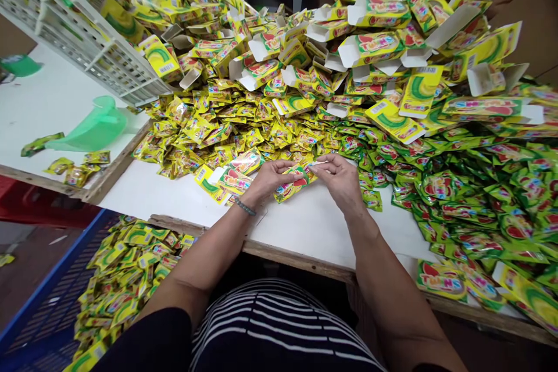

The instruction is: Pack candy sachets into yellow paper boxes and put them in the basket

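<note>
Over the white tabletop (322, 238), both my hands hold one small yellow-and-green candy box (293, 187) with a watermelon picture. My left hand (271, 179), a beaded bracelet on its wrist, is closed on the box's left part. The fingers of my right hand (339, 177) pinch its upper right end, where a white flap shows. Flat by my left wrist lie a few more boxes (235, 179). Beyond my hands spreads a heap of yellow wrapped candies (244, 122); green wrapped candies (440, 186) are heaped on the right.
Many open-ended boxes (375, 46) pile up at the back. A white plastic crate (100, 35) leans at the left, near a green scoop (93, 128). Below the wooden table edge (300, 258), a blue crate (56, 290) holds many filled-looking boxes. More boxes (440, 279) lie at the right front edge.
</note>
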{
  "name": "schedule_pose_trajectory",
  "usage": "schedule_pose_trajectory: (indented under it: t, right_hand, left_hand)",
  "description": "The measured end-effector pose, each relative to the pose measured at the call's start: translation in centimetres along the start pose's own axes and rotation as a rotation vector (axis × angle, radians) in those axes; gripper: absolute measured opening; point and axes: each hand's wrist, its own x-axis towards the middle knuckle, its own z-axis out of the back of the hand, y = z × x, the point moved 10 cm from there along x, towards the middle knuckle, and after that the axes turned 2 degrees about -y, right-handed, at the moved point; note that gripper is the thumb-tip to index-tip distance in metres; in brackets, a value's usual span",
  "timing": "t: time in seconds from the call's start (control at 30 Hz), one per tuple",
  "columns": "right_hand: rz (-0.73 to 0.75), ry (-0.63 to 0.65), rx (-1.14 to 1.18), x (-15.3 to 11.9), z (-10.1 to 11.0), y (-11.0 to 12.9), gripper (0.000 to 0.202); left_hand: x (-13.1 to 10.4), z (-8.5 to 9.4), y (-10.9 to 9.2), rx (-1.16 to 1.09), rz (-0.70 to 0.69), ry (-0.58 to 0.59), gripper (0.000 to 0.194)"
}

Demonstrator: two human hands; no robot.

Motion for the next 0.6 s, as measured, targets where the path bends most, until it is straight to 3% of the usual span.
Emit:
schedule_pose_trajectory:
  t: [0.3, 0.47, 0.6]
  right_hand:
    - [0.083, 0.06, 0.101, -0.8, -1.8, 0.8, 0.029]
    - [0.048, 0.098, 0.112, -0.7, -1.7, 0.9, 0.036]
    - [0.005, 0.039, 0.091, -0.6, -1.0, 0.6, 0.041]
  left_hand:
    - [-0.5, -0.6, -0.5, -0.084, 0.02, 0.049, 0.048]
    - [-0.6, -0.8, -0.4, -0.069, 0.017, 0.041, 0.049]
    - [-0.5, -0.5, -0.4, -0.023, 0.003, 0.017, 0.052]
